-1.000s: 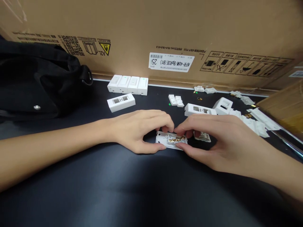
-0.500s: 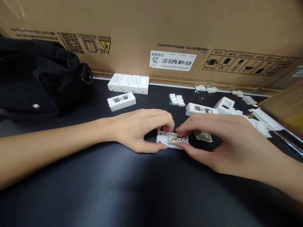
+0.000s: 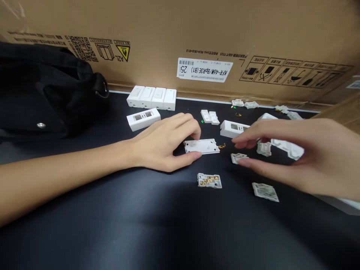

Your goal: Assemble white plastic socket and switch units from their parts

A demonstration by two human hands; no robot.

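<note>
White plastic switch plate (image 3: 201,146) on black bench (image 3: 180,225), edges pinched by left hand (image 3: 164,141) between thumb and fingers; light, stiff, probably brittle, best held by edges. Right hand (image 3: 281,153) open, fingers spread above small white switch piece (image 3: 239,158). Brass-contact insert (image 3: 209,180) just below plate.

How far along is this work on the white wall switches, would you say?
Four assembled switches sit in a row at the back. In hand: the left hand grips a white plate, the right hand nears a small white part. Remaining: a brass-contact block and other pieces lie loose.
</note>
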